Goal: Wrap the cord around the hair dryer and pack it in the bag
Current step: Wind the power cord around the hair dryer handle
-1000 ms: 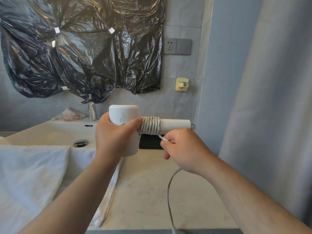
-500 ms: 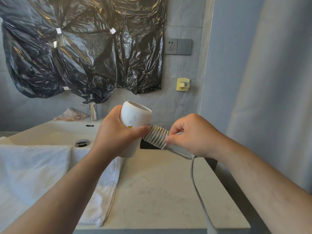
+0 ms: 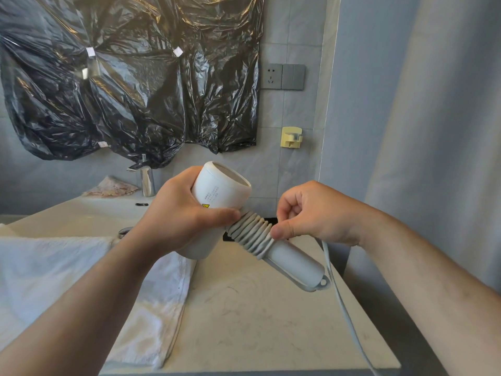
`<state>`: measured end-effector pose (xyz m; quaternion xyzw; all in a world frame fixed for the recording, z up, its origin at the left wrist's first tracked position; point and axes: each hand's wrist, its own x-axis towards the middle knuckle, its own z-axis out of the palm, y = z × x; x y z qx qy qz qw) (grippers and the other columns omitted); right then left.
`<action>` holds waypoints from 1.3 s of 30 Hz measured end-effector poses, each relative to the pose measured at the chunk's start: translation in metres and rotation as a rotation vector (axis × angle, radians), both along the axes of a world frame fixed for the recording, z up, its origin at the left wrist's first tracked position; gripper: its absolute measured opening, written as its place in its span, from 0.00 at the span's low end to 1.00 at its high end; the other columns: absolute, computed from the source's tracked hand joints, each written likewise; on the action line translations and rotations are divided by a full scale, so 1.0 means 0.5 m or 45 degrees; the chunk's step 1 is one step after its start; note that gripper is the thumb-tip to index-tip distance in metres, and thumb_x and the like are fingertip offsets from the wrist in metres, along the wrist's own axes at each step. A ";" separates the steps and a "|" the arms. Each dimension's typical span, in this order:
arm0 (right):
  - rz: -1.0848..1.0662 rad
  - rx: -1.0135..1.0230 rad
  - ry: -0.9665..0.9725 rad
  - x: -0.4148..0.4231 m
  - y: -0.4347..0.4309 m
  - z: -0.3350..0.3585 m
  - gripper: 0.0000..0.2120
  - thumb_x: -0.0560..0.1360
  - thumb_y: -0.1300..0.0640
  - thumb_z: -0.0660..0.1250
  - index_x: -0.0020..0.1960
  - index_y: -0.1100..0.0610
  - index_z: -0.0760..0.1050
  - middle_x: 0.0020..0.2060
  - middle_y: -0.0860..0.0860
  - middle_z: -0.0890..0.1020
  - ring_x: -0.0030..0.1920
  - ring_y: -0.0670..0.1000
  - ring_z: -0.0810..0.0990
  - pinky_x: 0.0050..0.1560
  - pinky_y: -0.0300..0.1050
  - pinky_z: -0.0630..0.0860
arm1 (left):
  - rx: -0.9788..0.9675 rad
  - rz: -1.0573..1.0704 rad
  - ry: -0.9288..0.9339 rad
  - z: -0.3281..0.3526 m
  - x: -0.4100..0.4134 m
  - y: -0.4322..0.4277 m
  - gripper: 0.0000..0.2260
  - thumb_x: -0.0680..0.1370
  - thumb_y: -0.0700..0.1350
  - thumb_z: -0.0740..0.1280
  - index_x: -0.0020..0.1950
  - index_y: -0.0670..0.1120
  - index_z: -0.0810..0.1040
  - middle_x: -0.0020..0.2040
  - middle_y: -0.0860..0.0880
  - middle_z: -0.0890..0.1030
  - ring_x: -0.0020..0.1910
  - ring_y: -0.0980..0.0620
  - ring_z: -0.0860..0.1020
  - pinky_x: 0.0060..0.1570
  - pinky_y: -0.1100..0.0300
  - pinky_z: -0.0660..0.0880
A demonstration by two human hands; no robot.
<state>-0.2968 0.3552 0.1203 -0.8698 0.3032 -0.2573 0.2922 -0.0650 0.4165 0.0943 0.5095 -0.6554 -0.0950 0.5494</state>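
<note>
A white hair dryer [image 3: 221,192] is held above the counter, its handle slanting down to the right. My left hand [image 3: 179,213] grips the dryer's barrel. Several turns of white cord [image 3: 252,234] sit wound round the upper handle. My right hand [image 3: 311,213] pinches the cord at the last turn, thumb pressed against the coils. The loose cord [image 3: 339,294] hangs from behind that hand down past the counter's right edge. A small black item [image 3: 271,220], mostly hidden behind the handle, lies on the counter; I cannot tell whether it is the bag.
A pale marble counter [image 3: 257,321] lies below, with a white towel [image 3: 54,280] on its left part. Behind are a sink [image 3: 67,215] with a chrome tap [image 3: 147,181], black plastic sheeting [image 3: 135,77] on the wall, a socket [image 3: 271,76] and a yellow hook [image 3: 291,137]. A curtain [image 3: 433,131] hangs right.
The dryer has tipped from level so its handle points down right. My right hand went from under the handle to over it, carrying the cord round for another turn.
</note>
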 end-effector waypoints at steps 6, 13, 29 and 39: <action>0.051 0.074 -0.012 -0.009 -0.018 -0.006 0.18 0.56 0.45 0.80 0.33 0.54 0.76 0.24 0.45 0.74 0.27 0.44 0.69 0.30 0.39 0.66 | 0.056 -0.108 0.093 0.003 -0.002 0.001 0.28 0.55 0.57 0.79 0.52 0.50 0.80 0.45 0.47 0.84 0.42 0.49 0.83 0.42 0.48 0.81; 0.437 0.726 -0.475 -0.016 -0.046 -0.064 0.19 0.59 0.42 0.79 0.39 0.52 0.77 0.32 0.48 0.79 0.29 0.45 0.77 0.29 0.36 0.75 | 0.184 -0.237 0.441 -0.019 -0.007 -0.010 0.27 0.56 0.54 0.78 0.52 0.46 0.81 0.47 0.38 0.84 0.41 0.43 0.82 0.42 0.43 0.81; -0.024 0.791 -0.661 0.072 0.018 -0.129 0.14 0.83 0.53 0.53 0.46 0.59 0.71 0.27 0.50 0.68 0.24 0.45 0.58 0.22 0.36 0.54 | 0.148 0.080 0.890 -0.031 -0.027 -0.025 0.12 0.70 0.51 0.77 0.48 0.47 0.82 0.43 0.44 0.85 0.39 0.46 0.83 0.36 0.43 0.83; -0.288 0.074 -0.004 0.054 0.039 -0.101 0.14 0.81 0.54 0.58 0.46 0.61 0.77 0.30 0.50 0.74 0.30 0.47 0.68 0.33 0.41 0.65 | -0.034 0.367 0.598 -0.039 -0.025 -0.037 0.22 0.62 0.55 0.79 0.50 0.46 0.79 0.41 0.47 0.83 0.38 0.49 0.82 0.34 0.49 0.83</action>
